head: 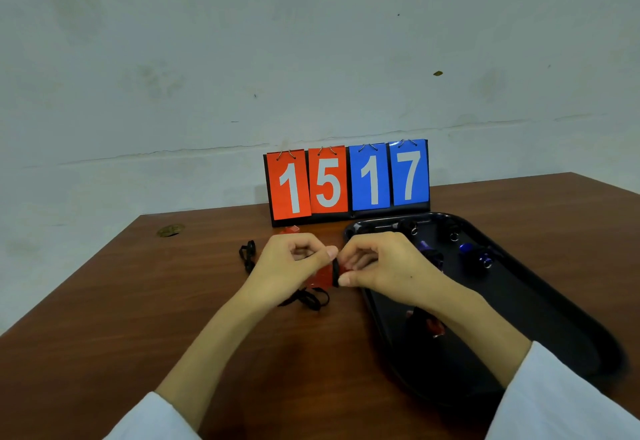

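Note:
A small red translucent piece (323, 275) with a black band round it is held between both hands over the brown table (138, 301). My left hand (287, 263) pinches its left side with curled fingers. My right hand (377, 266) pinches its right end between thumb and fingers. A black cord (308, 299) trails from the piece onto the table below my left hand. What the piece is exactly stays hidden by my fingers.
A black tray (540, 304) at the right holds several blue, red and black small parts with rings. A flip scoreboard (348, 181) reading 15 and 17 stands at the back. Another black cord (247, 254) and a red piece (289, 230) lie near it.

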Demonstrator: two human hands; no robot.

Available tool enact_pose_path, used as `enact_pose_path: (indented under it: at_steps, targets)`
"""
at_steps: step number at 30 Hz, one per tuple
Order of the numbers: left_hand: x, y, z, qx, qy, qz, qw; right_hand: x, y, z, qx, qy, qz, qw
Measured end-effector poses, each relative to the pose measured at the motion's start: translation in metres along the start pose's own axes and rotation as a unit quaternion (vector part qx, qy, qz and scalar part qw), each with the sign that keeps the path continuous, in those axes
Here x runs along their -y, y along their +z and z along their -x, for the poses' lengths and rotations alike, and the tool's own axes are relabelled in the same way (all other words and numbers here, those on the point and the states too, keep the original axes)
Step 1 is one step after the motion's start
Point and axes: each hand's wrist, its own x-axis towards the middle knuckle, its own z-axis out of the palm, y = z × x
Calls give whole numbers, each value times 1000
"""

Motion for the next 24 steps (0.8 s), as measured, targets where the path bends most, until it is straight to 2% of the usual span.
enact_pose_path:
  at_steps: [2, 5, 8, 11, 14, 16, 18, 20, 24]
  targets:
    - [-1, -4, 0, 3, -6, 8, 1000, 3, -1, 1, 0, 5, -47, 999]
    - [0, -10, 1, 50, -67, 53, 995, 5, -3, 3, 9, 9, -93, 996]
    - [2, -15, 2, 103, -123, 122, 979, 9, -5, 3, 21, 5, -142, 990]
    - [1, -14, 2, 138, -140, 176, 965, 11, -7, 4, 19, -4, -182, 983]
    - [2, -10, 3, 163, -141, 194, 957, 11, -9, 4, -18, -16, -240, 970]
    - [5, -8, 3, 172, -148, 207, 952, 9, -12, 3, -81, 1, -281, 956]
    - [5, -5, 3, 176, -149, 205, 951, 6, -13, 0, -156, 28, -261, 952]
    - [5, -3, 3, 185, -144, 198, 952, 0, -11, -4, -213, 61, -188, 957]
    - [-1, 2, 5, 225, -108, 126, 960, -7, -6, -3, -275, 84, -41, 957]
